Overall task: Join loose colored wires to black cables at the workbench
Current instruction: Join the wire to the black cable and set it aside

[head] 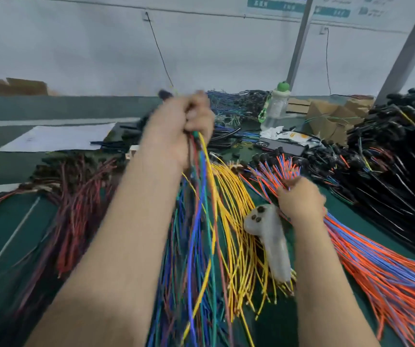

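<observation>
My left hand (180, 128) is raised above the bench and grips a black cable end with a few colored wires (202, 191) (yellow, blue, green, red) hanging down from its fist. My right hand (300, 200) is lower, to the right, with its fingers curled into the bundle of orange and blue wires (366, 251). A fan of loose yellow wires (236, 216) lies between my two arms. Black cables (399, 156) are heaped at the right. The picture is blurred by motion.
A grey bone-shaped pad (271, 236) lies on the yellow wires. Dark red wires (76, 204) spread at the left. Behind stand a clear bottle with a green cap (276, 106), cardboard boxes (331, 118), white paper (58, 137) and a phone (280, 146) on the green bench (6, 226).
</observation>
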`<state>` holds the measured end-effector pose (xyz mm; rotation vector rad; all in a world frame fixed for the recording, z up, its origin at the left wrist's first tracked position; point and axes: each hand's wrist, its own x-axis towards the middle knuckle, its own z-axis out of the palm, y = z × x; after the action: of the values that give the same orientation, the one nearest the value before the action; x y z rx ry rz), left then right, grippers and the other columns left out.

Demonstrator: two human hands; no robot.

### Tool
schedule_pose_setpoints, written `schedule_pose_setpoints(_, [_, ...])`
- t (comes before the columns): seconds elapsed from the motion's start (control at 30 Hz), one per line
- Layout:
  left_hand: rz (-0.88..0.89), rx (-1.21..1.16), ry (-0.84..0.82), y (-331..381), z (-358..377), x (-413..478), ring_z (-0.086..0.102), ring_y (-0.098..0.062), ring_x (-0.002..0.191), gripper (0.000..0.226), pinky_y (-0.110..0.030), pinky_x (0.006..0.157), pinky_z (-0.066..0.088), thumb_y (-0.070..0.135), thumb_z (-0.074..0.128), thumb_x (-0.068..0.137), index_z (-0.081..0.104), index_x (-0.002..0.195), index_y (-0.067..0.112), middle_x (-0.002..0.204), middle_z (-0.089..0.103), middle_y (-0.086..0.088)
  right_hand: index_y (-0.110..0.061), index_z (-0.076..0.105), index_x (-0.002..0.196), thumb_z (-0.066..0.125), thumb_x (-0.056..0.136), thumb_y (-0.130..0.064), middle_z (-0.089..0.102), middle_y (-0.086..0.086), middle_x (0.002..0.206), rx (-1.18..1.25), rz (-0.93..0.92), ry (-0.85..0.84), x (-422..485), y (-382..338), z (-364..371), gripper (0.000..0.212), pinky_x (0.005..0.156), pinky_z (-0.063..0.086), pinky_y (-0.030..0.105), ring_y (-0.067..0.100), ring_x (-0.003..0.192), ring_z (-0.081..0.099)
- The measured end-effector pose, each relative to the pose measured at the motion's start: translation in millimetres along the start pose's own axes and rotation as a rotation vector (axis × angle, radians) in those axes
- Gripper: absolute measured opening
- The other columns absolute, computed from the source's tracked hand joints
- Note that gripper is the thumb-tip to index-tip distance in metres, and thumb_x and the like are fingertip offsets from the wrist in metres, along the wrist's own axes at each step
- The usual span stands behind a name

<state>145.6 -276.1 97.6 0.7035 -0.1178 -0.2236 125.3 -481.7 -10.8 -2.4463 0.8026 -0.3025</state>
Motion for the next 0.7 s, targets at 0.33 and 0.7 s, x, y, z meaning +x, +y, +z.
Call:
schedule_pose_setpoints(0.33, [-0.348, 0.143, 0.147, -121.1, 17.5, 14.6, 0.028, 0.0, 0.026, 0.028, -0.009, 0.025, 0.02, 0.004, 0.032, 0.099, 0.045, 0.074, 0.008, 0.055, 0.042, 0.0, -0.008, 0.062, 0.116, 0.056, 0.09, -0.022, 0.059, 0.017, 0.124, -0.029, 0.056, 0.098, 15.1, 21.9, 12.2, 0.03, 0.095, 0.041, 0.039, 0.035, 0.118, 0.052])
schedule_pose_setpoints(0.7, [-0.204, 0.259, 0.243, -125.9, 12.4, 13.4, 0.054, -0.02, 0.064, 0.015, -0.026, 0.059, 0.043, 0.016, 0.048, 0.096, 0.06, 0.087, 0.013, 0.071, 0.06, -0.005, -0.011, 0.056, 0.098, 0.053, 0.092, -0.012, 0.066, 0.01, 0.102, 0.304, -0.5, 0.002, -26.0, -38.1, -16.9, 0.006, 0.078, 0.036, 0.028, 0.027, 0.097, 0.058])
